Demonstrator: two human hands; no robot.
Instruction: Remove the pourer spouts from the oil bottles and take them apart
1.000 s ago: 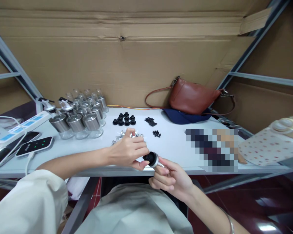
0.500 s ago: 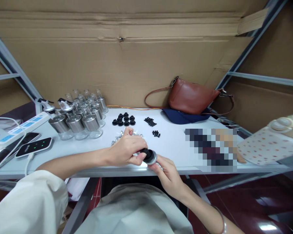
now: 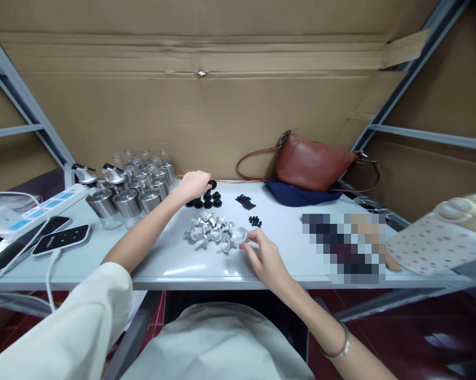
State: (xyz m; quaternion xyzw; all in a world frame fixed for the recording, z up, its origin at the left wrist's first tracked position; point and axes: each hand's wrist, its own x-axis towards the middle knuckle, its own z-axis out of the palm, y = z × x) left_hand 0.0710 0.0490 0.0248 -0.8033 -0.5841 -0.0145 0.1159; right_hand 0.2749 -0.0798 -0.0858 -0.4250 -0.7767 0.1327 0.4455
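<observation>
My left hand [image 3: 195, 186] reaches to the back of the table with its fingers closed. A round black stopper [image 3: 213, 184] shows at its fingertips, above several like black stoppers [image 3: 207, 203] that it partly covers. My right hand [image 3: 266, 257] holds a silver pourer top [image 3: 239, 235] between thumb and fingers. This top is at the right edge of a pile of loose silver pourer tops [image 3: 206, 229]. Small black plugs [image 3: 255, 221] and flat black pieces [image 3: 245, 201] lie in two little heaps to the right.
Glass bottles with steel sleeves [image 3: 127, 203] stand at the left, two with pourers fitted. A power strip [image 3: 49, 206] and a black device [image 3: 62, 239] are nearer left. A brown bag [image 3: 313, 161] rests by a navy cap [image 3: 301, 195]; a spotted container [image 3: 431, 237] is at right.
My hands were together on a pourer top with a black stopper in it. They have parted: the left moved back to the stoppers, the right moved with a pourer top to the pile.
</observation>
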